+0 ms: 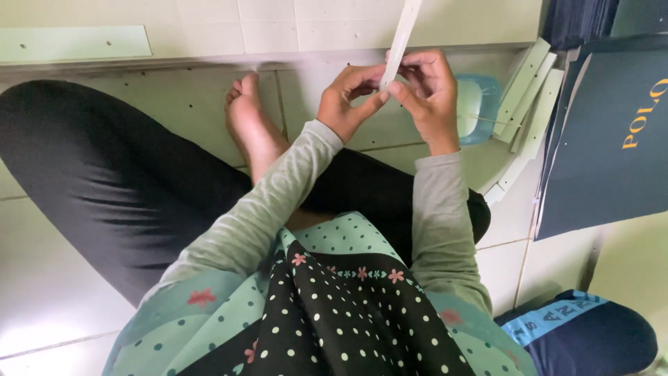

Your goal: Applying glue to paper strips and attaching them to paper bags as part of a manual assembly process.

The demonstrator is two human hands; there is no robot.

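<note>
At upper centre, the left hand [346,97] and right hand [428,94] both pinch a long, flat pale strip [402,38], seemingly stiff card. Similar strips [527,97] lie stacked at right, beside a translucent blue tub [480,104] on the tiled floor [42,278]

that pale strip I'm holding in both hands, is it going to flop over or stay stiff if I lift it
The pale strip probably stays fairly stiff: it stands straight above the left hand and right hand without drooping. It looks thin and flat, so likely light and bendable under pressure.
</note>
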